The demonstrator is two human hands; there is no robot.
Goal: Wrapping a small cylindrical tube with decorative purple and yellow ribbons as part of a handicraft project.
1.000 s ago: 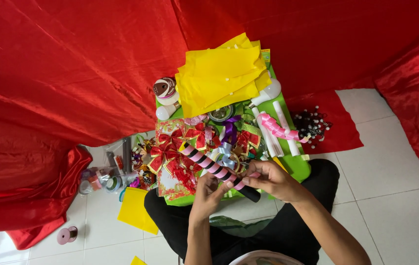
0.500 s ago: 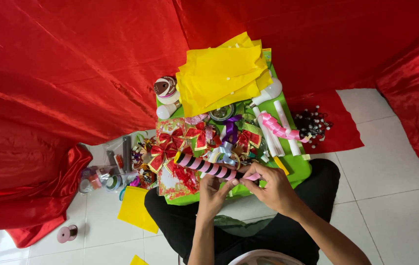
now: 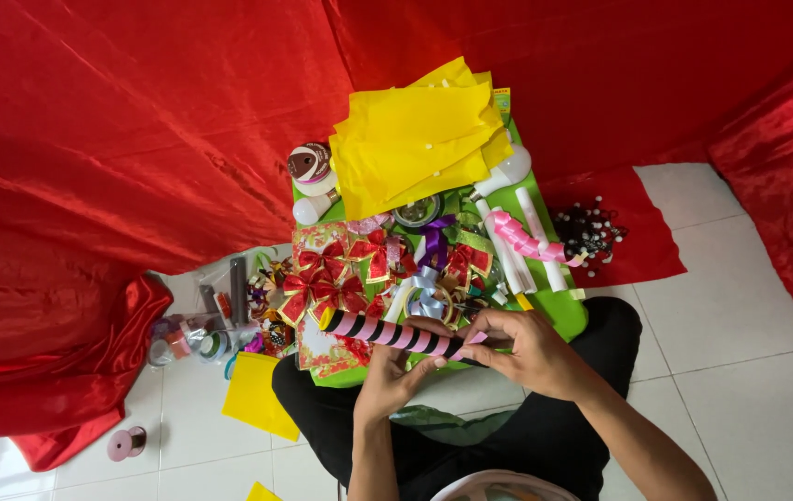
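I hold a black tube wound with pink ribbon (image 3: 380, 331) in both hands above the near edge of a small green table (image 3: 567, 314). My left hand (image 3: 394, 374) grips the tube from below near its middle. At the tube's right end my right hand (image 3: 528, 347) pinches it with the fingertips. The tube's left end points toward a pile of red and gold bows (image 3: 329, 284).
Yellow paper sheets (image 3: 415, 139) cover the far part of the table, with white rolls and a pink curled ribbon (image 3: 522, 238) at the right. Red cloth (image 3: 118, 139) drapes all around. Ribbon spools (image 3: 194, 341), a yellow sheet (image 3: 257, 397) and a pink spool (image 3: 123, 443) lie on the tiled floor at left.
The striped tube has swung from a steeper slant to nearly level and come closer to my body. Both hands have kept their hold on it.
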